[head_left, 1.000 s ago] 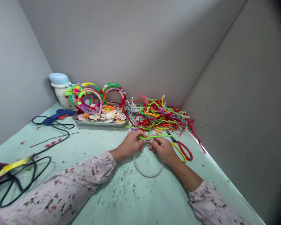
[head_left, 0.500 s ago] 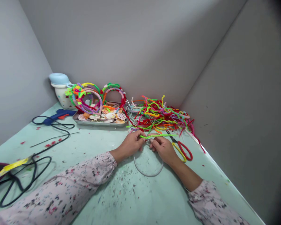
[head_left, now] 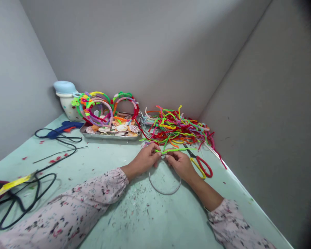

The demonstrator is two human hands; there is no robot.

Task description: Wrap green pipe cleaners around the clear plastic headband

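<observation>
Lime-green pipe cleaner (head_left: 175, 150), light and easily bent, pinched closely by left hand (head_left: 144, 160) and right hand (head_left: 180, 164). Thin springy headband (head_left: 165, 194) hangs below; best gripped near its top.

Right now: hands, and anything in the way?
Left hand, right hand both on green pipe cleaner. Thin headband below them. Scissors just right of right hand.

Lime-green pipe cleaner (head_left: 175, 150), fuzzy and slightly kinked, held level across the top of a thin, pale, bare headband (head_left: 165, 194), the band's curve hanging just above the counter (head_left: 134, 221)
</observation>
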